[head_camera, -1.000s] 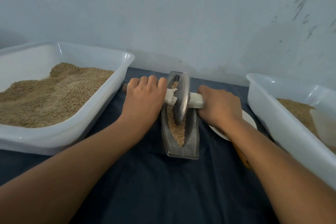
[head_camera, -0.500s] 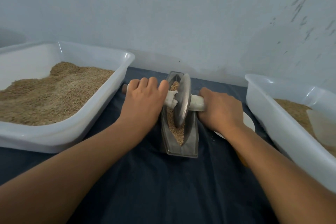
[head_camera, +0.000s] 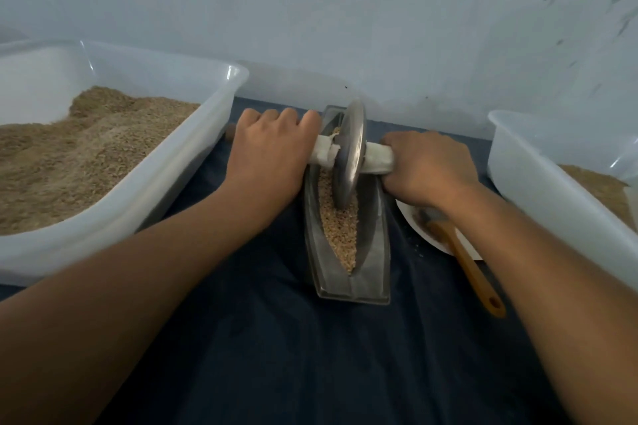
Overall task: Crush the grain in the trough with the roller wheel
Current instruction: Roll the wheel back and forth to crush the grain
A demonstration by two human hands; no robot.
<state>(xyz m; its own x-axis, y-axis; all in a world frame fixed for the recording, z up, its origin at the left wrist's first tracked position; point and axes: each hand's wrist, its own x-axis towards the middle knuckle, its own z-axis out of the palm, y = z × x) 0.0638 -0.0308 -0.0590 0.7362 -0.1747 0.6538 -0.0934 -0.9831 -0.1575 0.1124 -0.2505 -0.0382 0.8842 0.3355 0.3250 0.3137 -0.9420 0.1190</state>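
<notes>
While two hands grip, one wheel (head_camera: 349, 152) stands.

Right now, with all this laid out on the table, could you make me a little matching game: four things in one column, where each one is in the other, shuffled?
Things
1. roller wheel
2. left hand
3. brush
4. big tub

Places
A. lying across the white plate, handle toward the person
B. far left, holding a heap of grain
C. standing in the metal trough, on the grain
D. gripping the wheel's handle, left of the trough

Pairs: 1-C, 2-D, 3-A, 4-B
</notes>
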